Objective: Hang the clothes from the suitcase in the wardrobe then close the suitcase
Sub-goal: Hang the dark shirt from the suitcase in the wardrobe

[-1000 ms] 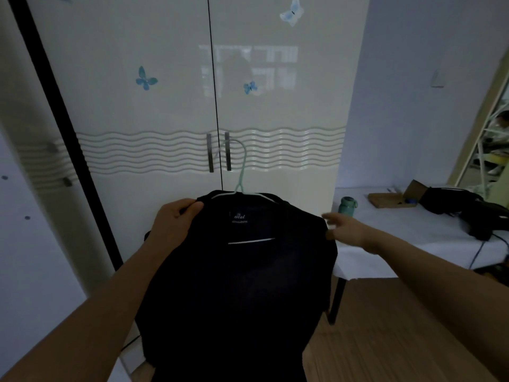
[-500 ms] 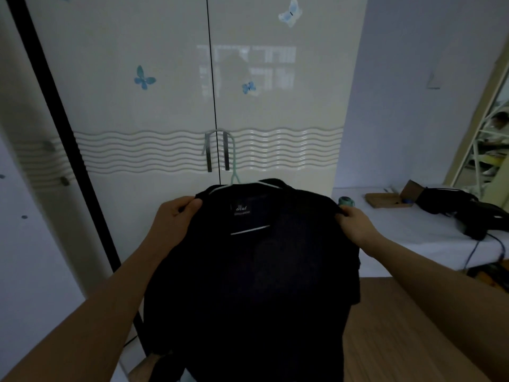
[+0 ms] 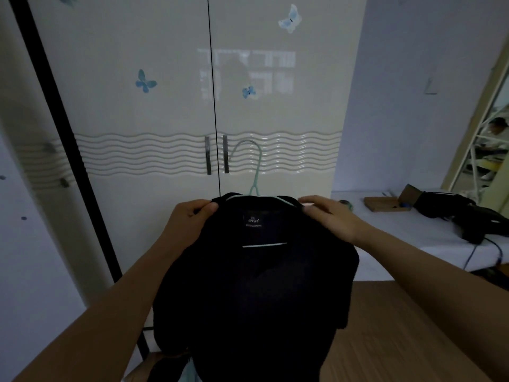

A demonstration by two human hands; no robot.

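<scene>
A black shirt (image 3: 256, 293) hangs on a pale green hanger (image 3: 254, 172) in front of me, its label facing me. My left hand (image 3: 187, 219) pinches the collar at the shirt's left shoulder. On the right shoulder lies my right hand (image 3: 327, 216), fingers near the collar and curled over the fabric. The hanger's hook stands up above the collar. Behind it the white wardrobe (image 3: 154, 111) has both doors shut, with two metal handles (image 3: 216, 155) at the middle. The suitcase is out of view.
A white-covered table (image 3: 407, 232) stands at the right with a wooden box (image 3: 387, 203), a black bag (image 3: 457, 213) and a cable. A dark frame edge (image 3: 68, 150) runs along the wardrobe's left side. Wooden floor lies below right.
My right hand slid inward from the shirt's outer right shoulder toward the collar. The hanger hook now shows to the right of the door handles. My left hand kept its grip.
</scene>
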